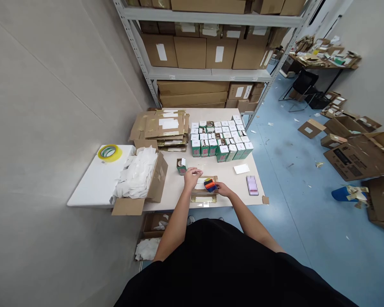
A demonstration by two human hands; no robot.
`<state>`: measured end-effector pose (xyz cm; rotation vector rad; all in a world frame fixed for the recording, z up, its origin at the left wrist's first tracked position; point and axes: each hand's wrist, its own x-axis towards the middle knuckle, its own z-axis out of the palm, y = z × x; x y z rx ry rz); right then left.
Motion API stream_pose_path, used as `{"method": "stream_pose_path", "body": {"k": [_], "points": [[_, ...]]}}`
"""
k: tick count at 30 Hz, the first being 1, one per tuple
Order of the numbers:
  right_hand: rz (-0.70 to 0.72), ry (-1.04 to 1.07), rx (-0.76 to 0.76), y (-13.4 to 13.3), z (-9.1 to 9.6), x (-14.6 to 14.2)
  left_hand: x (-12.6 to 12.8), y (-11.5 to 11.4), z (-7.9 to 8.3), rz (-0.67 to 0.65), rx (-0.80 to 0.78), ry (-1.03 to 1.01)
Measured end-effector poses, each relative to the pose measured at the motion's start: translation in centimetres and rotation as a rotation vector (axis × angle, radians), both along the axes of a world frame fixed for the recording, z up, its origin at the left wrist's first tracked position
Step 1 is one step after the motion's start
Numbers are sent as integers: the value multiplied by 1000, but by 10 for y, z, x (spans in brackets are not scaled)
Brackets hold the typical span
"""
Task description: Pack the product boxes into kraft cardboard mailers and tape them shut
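Multicoloured block (210,185) is gripped in right hand (223,189), over bench (173,192). Left hand (192,175) near it, fingers curled; cannot tell if holding anything.

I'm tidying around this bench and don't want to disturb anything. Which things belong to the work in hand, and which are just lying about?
Likely in use:
colourful block, in the right hand
taped cardboard, close by the hands
single green box, near the left hand

Probably just lying about:
blue bin, off to the right
black chair, in the background
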<state>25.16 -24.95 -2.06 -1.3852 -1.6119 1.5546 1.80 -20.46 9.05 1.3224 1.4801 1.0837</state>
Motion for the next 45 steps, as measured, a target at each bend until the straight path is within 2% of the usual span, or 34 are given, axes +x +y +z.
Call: {"method": "stream_pose_path", "body": {"k": [4, 11, 18, 22, 27, 31, 34, 38, 45], "points": [[-71, -105, 86, -6, 0, -3, -6, 0, -12, 24, -42, -57], [-103, -206, 99, -14, 16, -13, -21, 2, -24, 94, -166, -184], [-152, -280, 114, -8, 28, -16, -35, -3, -36, 180, -146, -56], [-93, -399, 134, 1, 39, -11, -39, -11, -55, 292, -170, -54], [12, -533, 122, 18, 51, -5, -57, -14, -86, 419, -244, -116], [83, -646, 136, 29, 53, -11, -66, -16, -111, 485, -306, -121], [88, -714, 129, 34, 52, -20, -66, -17, -127, 535, -344, -214], [75, -774, 126, 35, 48, -31, -65, -19, -140, 550, -356, -286], [74, -850, 105, 39, 48, -48, -67, -20, -151, 544, -401, -305]]}}
